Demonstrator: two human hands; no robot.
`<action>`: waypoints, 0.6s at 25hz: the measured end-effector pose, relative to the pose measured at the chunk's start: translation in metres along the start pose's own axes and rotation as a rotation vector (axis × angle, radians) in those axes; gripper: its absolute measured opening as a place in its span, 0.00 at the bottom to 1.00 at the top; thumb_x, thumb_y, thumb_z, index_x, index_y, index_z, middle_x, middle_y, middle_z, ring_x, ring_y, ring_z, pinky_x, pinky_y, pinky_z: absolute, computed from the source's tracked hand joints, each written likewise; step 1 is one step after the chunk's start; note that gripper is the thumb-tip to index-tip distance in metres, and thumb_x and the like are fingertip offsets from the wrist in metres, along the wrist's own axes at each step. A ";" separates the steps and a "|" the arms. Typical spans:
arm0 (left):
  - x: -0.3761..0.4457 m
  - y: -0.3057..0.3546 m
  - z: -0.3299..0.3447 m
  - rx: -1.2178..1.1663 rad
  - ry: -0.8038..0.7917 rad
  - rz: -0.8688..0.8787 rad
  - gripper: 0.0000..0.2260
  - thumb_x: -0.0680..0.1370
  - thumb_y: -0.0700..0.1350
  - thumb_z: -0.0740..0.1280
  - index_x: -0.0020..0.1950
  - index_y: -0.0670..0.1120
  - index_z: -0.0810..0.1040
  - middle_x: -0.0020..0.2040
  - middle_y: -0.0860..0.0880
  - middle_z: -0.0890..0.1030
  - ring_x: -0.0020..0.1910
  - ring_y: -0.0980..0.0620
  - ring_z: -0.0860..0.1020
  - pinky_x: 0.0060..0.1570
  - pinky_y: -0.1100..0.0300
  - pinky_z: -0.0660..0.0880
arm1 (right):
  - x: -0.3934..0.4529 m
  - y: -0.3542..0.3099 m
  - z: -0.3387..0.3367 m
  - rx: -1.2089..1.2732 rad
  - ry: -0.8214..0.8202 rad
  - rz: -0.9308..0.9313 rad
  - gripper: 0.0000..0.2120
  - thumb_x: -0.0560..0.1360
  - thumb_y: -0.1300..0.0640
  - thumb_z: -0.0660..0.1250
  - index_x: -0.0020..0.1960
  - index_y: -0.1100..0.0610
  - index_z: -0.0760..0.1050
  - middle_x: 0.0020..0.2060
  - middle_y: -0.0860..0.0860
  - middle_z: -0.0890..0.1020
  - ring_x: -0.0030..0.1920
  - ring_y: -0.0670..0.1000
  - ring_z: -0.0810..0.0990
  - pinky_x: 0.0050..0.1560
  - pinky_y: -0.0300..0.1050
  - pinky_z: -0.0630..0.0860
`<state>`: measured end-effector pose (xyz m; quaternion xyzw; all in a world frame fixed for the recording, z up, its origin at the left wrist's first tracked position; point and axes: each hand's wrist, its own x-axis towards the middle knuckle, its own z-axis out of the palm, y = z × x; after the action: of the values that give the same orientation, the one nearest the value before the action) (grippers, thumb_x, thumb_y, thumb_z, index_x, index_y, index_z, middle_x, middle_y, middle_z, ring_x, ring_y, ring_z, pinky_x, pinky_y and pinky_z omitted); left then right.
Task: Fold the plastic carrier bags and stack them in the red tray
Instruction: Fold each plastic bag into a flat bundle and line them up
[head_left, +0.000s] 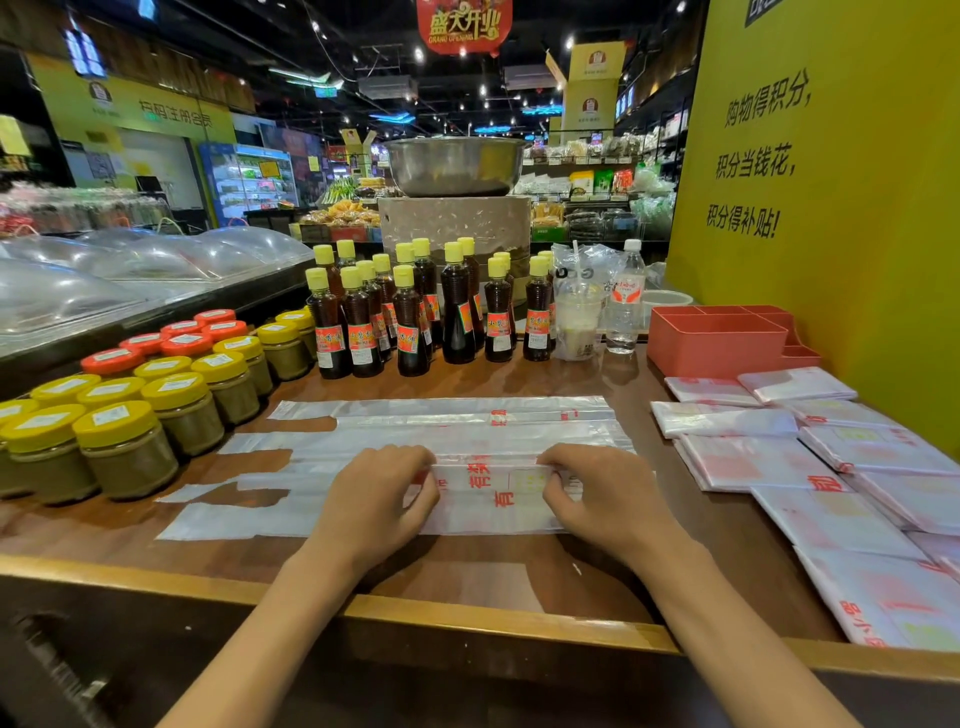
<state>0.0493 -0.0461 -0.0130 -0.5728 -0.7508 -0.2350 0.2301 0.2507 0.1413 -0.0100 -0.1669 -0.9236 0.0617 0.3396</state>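
Both hands are pinching the same bag: the left hand and the right hand each have curled fingers clamped on the upper edge of the nearest plastic carrier bag, low centre of the frame, looks like mid-fold. It sits on top of a few more long unfolded bags fanned out flat just behind it, handles trailing off to the left.

What I'd worry about: this film is slippery, so pulling the fold over could drag the sheet underneath along with it and you end up creasing two at once. The fold could also go skewed if one hand leads the other.

The red tray is at centre right against the yellow wall, and from this angle I can't see anything in it, while the folded bags are spread loose over the table at the right edge. Those look like they'd slide or spring open when carried over. The jars at left sit right by the handles too.
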 end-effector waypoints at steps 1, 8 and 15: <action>0.000 0.000 0.000 0.002 0.038 0.001 0.17 0.78 0.56 0.58 0.52 0.48 0.81 0.43 0.53 0.83 0.38 0.53 0.78 0.36 0.60 0.74 | 0.000 -0.001 -0.001 0.012 0.025 -0.012 0.12 0.73 0.49 0.63 0.51 0.49 0.83 0.45 0.43 0.86 0.43 0.47 0.83 0.38 0.32 0.69; -0.001 0.003 -0.005 0.012 0.270 0.086 0.13 0.78 0.51 0.63 0.56 0.45 0.79 0.47 0.48 0.83 0.46 0.50 0.80 0.50 0.61 0.67 | 0.003 -0.002 -0.010 0.101 0.165 -0.034 0.09 0.71 0.55 0.68 0.50 0.48 0.82 0.41 0.42 0.85 0.39 0.43 0.81 0.36 0.36 0.76; 0.006 -0.002 0.006 0.044 0.103 -0.061 0.18 0.77 0.52 0.63 0.64 0.46 0.79 0.60 0.48 0.82 0.59 0.47 0.80 0.65 0.55 0.65 | 0.018 0.002 0.007 -0.041 0.108 -0.001 0.14 0.76 0.62 0.69 0.60 0.54 0.81 0.56 0.49 0.84 0.56 0.53 0.81 0.59 0.43 0.67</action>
<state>0.0460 -0.0383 -0.0144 -0.5315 -0.7602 -0.2544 0.2736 0.2338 0.1494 -0.0048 -0.1764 -0.9051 0.0336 0.3854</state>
